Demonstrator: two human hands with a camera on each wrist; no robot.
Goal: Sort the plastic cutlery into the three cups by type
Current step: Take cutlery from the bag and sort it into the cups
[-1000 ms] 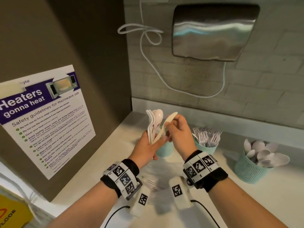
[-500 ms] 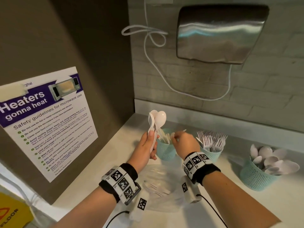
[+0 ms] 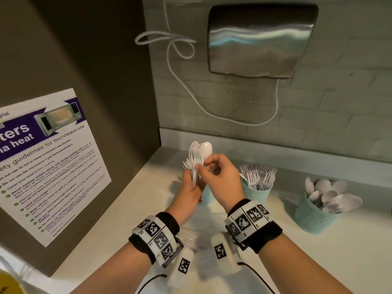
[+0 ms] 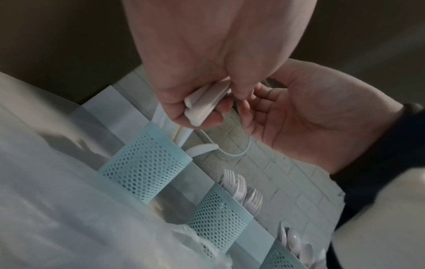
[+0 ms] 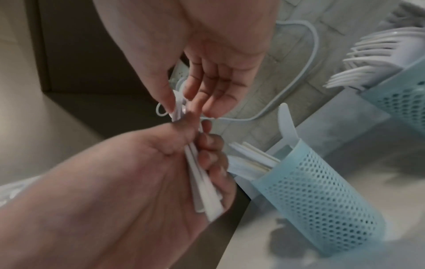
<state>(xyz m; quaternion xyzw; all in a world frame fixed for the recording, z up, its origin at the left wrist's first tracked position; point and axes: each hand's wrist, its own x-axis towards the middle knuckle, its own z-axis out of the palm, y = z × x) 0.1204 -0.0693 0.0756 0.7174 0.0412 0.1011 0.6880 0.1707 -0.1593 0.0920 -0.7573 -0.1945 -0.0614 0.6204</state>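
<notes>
Gripped upright in the left hand [image 3: 189,188]: a small bundle of white plastic cutlery [image 3: 198,158], handles clamped between curled fingers and palm. Two spoon bowls visible on top, fork tines below them; exact piece count unclear. Right hand [image 3: 220,177] pinches one piece in the bundle between thumb and forefinger, just above the left hand's grip.

Three teal perforated cups stand on the white counter [image 3: 118,219]. Knife cup [image 5: 317,191] directly below and behind the hands, white knives leaning out. Fork cup [image 3: 256,193] just right of the hands, packed with forks, tines up. Spoon cup [image 3: 314,217] farther right, spoons fanned out, bowls up.
</notes>
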